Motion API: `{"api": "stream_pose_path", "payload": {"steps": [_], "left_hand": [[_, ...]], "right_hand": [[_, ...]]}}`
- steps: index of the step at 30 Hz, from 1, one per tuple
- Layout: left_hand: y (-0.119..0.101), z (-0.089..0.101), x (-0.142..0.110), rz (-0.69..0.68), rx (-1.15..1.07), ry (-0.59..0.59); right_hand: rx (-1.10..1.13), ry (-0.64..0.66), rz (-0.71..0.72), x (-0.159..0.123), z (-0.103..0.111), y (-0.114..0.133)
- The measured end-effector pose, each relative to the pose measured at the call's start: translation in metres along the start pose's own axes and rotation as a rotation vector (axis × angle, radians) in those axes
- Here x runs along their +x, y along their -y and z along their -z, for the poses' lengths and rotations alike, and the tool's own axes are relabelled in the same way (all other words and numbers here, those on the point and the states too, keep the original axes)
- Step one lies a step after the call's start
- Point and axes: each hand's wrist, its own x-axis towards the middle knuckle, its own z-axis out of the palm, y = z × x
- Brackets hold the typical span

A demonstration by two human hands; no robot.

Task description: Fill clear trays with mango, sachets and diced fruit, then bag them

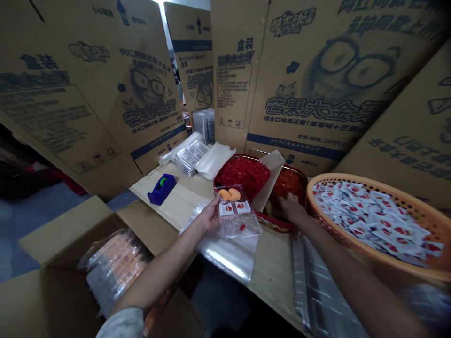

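Observation:
My left hand [210, 216] grips the left edge of a clear plastic tray [253, 227] with compartments. Two orange candies [229, 194] lie in its far part, two small white sachets [235, 208] with red print in the middle, and one small red piece [242, 227] in the near part. My right hand [291, 206] reaches into the right side of a red-rimmed container [306, 180], among orange-red pieces [289, 183]. Its fingertips are partly hidden there. A white divider [269, 180] separates these from the bright red pieces [243, 173] on the left.
An orange basket [317, 180] full of sachets stands at right. Empty clear trays [310, 281] lie before it, more trays [190, 155] at the back. A blue tape dispenser [162, 188] sits at left. An open carton [52, 263] holds packed trays [114, 263]. Large cardboard boxes [232, 84] wall the table.

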Motion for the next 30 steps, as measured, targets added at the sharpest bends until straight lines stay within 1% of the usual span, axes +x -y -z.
{"api": "stream_pose_path", "payload": {"steps": [2,6,11,13,15,17,18,20,21,24,27,30], "left_hand": [[0.0,0.0,0.001,-0.002,0.001,-0.007],[0.001,-0.001,0.001,-0.015,-0.001,0.009],[0.001,-0.003,0.001,-0.02,-0.003,-0.003],[0.0,-0.004,0.002,-0.022,-0.008,0.002],[0.001,-0.004,0.002,-0.017,-0.017,0.003],[0.001,-0.004,0.003,-0.017,-0.032,-0.003],[0.002,-0.003,0.004,-0.021,-0.041,-0.003],[0.003,-0.002,0.005,-0.029,-0.053,0.005],[0.003,-0.001,0.006,-0.033,-0.056,0.012],[0.003,0.0,0.006,-0.03,-0.059,0.036],[0.002,0.001,0.007,-0.016,-0.062,0.066],[0.001,0.002,0.007,0.002,-0.063,0.075]], "right_hand": [[0.034,0.017,-0.018,0.0,0.0,0.002],[0.178,0.061,-0.009,0.002,0.004,0.004],[0.392,0.007,-0.064,-0.007,0.02,0.002],[0.587,-0.018,-0.085,-0.016,0.032,0.005],[0.863,-0.007,-0.083,-0.029,0.044,0.013],[1.09,0.07,-0.049,-0.042,0.056,0.029],[1.142,0.126,-0.022,-0.049,0.06,0.038],[1.172,0.241,0.036,-0.061,0.065,0.06],[1.158,0.277,0.069,-0.065,0.066,0.071],[1.05,0.303,0.167,-0.071,0.061,0.098],[0.955,0.299,0.243,-0.067,0.054,0.108],[0.911,0.267,0.29,-0.063,0.048,0.103]]}}
